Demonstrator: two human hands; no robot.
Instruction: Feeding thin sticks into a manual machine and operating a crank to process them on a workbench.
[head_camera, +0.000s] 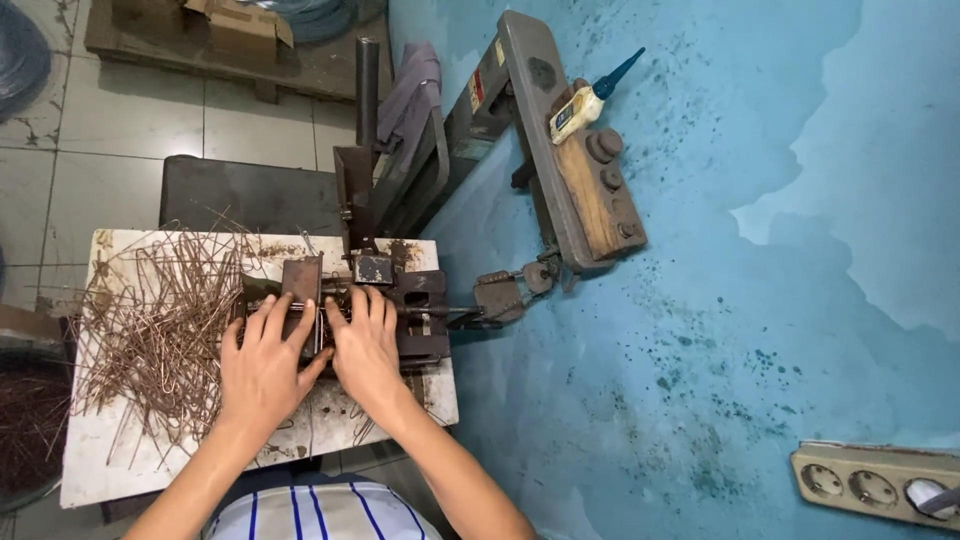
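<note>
Bare forearms; white shirt (320, 510), blue stripes

Both hands (315, 360) rest on the metal jig (360, 310) atop the table (110, 470), wire pile (160, 320) to its left.

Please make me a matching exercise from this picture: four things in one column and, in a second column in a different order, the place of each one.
Things:
1. pile of bent wires
2. glue bottle
3. power strip
4. left hand

Places:
A. on the wooden lever arm, upper middle
B. on the blue wall, lower right corner
C. on the left part of the white table
D. on the metal jig, beside the right hand

Pairs: 1-C, 2-A, 3-B, 4-D
</note>
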